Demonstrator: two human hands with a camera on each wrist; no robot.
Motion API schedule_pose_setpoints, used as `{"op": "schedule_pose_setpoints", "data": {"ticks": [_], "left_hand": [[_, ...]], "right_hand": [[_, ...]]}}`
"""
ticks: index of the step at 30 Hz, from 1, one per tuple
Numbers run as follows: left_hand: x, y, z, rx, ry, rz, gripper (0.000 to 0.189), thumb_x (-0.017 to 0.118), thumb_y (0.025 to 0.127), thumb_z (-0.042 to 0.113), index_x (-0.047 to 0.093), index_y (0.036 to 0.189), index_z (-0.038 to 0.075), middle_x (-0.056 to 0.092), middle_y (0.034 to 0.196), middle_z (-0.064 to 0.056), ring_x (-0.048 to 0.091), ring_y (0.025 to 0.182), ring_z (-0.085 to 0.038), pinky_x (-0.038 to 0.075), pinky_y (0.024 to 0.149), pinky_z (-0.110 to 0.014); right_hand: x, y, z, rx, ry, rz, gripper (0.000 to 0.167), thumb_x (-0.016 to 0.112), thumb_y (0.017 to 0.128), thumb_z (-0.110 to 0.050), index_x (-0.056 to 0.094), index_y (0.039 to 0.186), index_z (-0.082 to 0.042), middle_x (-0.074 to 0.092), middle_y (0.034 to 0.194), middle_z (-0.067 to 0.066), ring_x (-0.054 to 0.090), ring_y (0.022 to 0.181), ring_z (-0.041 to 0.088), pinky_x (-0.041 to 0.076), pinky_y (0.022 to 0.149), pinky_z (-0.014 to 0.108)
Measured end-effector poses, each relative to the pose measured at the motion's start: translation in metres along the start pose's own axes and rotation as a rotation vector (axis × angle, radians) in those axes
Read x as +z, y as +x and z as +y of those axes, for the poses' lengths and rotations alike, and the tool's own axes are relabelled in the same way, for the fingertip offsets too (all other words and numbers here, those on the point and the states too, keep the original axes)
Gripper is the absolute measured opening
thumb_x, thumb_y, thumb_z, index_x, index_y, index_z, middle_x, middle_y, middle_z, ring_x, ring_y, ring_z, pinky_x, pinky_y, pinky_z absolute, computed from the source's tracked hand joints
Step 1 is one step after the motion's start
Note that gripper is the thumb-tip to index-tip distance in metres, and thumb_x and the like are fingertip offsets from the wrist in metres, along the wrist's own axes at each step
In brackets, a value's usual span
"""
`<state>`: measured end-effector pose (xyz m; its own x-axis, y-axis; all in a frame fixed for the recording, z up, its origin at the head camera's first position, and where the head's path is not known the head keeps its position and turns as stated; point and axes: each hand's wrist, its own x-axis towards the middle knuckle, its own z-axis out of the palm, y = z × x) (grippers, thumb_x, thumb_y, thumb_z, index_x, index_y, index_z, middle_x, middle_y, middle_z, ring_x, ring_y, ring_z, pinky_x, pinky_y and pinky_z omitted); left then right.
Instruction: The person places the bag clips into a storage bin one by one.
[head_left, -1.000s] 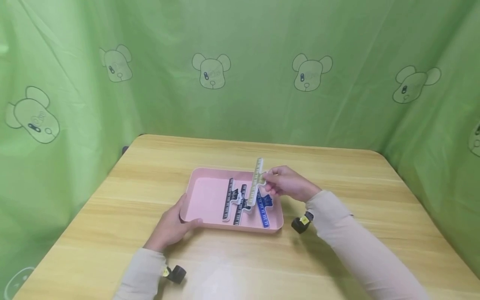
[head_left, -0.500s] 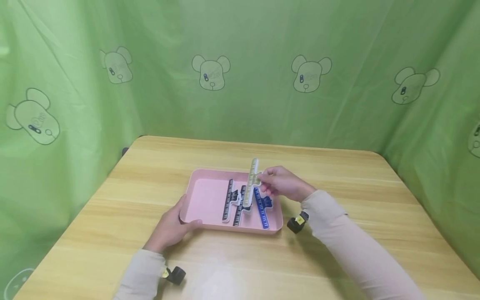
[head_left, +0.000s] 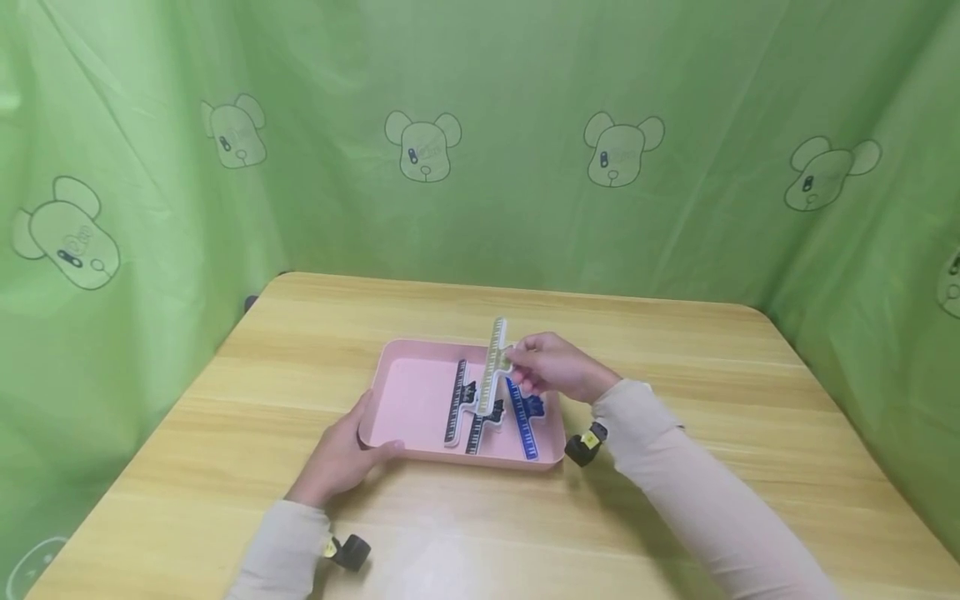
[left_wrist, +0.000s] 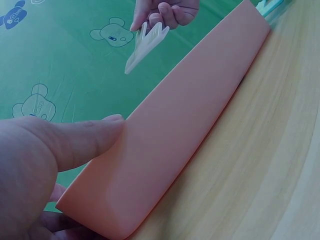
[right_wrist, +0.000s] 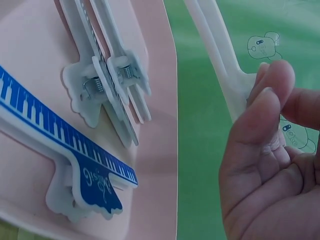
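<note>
My right hand (head_left: 558, 367) pinches a gold-and-white music page clip (head_left: 492, 367) printed with piano keys, held tilted above the pink tray (head_left: 405, 343). In the right wrist view, thumb and fingertips meet on the grip of this clip (right_wrist: 217, 45), whose white back shows. Two black keyboard-print clips lie side by side in the tray, the left one (head_left: 456, 404) and the right one (head_left: 480, 429), partly covered by the gold clip. Right of them lies a blue clip (head_left: 523, 421). My left hand (head_left: 341, 454) grips the tray's front left corner, thumb against the front wall (left_wrist: 150, 145).
The tray stands on a wooden table (head_left: 465, 533). Green curtains (head_left: 517, 233) with bear-head prints hang behind and at both sides. A black camera (head_left: 352, 552) sits at the left wrist, another camera (head_left: 583, 447) at the right.
My right hand has moved a little to the left with the gold clip, from over the blue clip to over the right black clip. The left hand keeps its place on the tray.
</note>
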<state>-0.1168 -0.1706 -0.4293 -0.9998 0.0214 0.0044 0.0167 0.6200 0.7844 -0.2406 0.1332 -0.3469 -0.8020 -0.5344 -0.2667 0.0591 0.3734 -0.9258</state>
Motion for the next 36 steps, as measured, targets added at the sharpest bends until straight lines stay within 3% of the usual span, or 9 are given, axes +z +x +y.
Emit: {"op": "schedule_pose_setpoints", "data": {"ticks": [13,23,36], "left_hand": [[-0.002,-0.001,0.001,0.003,-0.003,0.006,0.096,0.078,0.080,0.037,0.024,0.154,0.009,0.038,0.149,-0.021,0.037,0.134,-0.042,0.030,0.109,-0.057],[-0.002,-0.001,0.002,0.020,-0.008,0.008,0.097,0.077,0.080,0.040,0.024,0.154,0.007,0.039,0.148,-0.023,0.039,0.133,-0.043,0.031,0.109,-0.058],[0.000,-0.001,0.001,-0.012,-0.004,0.012,0.097,0.078,0.080,0.035,0.023,0.155,0.009,0.036,0.150,-0.021,0.037,0.134,-0.042,0.029,0.109,-0.058]], "right_hand": [[0.006,0.007,-0.001,0.003,0.016,-0.013,0.024,0.048,0.102,-0.019,0.053,0.102,0.005,0.060,0.077,0.005,0.054,0.062,0.011,0.050,0.062,0.025],[0.011,0.011,-0.003,-0.003,0.021,-0.016,0.022,0.048,0.102,-0.019,0.055,0.099,0.001,0.060,0.075,0.004,0.053,0.060,0.011,0.047,0.056,0.022],[0.021,0.022,0.001,0.005,0.072,-0.027,0.020,0.049,0.102,-0.019,0.054,0.096,0.000,0.060,0.076,0.005,0.054,0.060,0.011,0.050,0.059,0.024]]}}
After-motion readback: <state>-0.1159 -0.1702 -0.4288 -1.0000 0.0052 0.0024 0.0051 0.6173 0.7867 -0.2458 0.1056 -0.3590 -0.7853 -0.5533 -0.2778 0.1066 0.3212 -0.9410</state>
